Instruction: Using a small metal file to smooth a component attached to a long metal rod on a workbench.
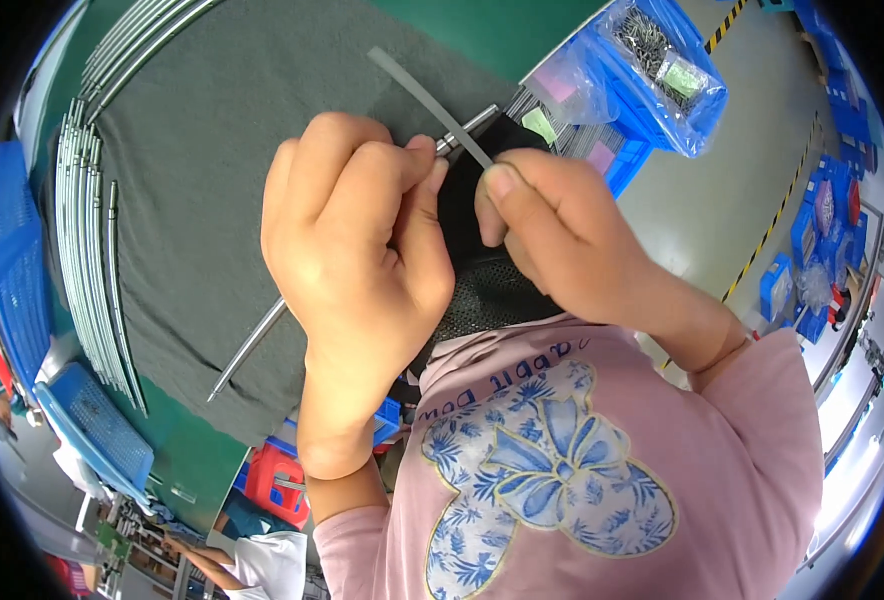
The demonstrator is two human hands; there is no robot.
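My left hand (347, 220) is closed around a slim shiny metal rod (249, 347), pinching it close to its grooved upper end. The rod runs slantwise under the hand, its lower end over the dark grey cloth (202, 200). Between the thumb and fingers of my right hand (572, 220) is a thin, flat grey strip (417, 92). The strip slants up to the left and crosses the rod beside my left fingertips. Whether strip and rod touch, I cannot tell.
Several similar metal rods (92, 260) lie in rows along the cloth's left side. A blue bin (697, 125) with bagged small metal parts stands at the upper right. Blue baskets (97, 430) sit at the left edge. Another person's arm (207, 562) shows at the lower left.
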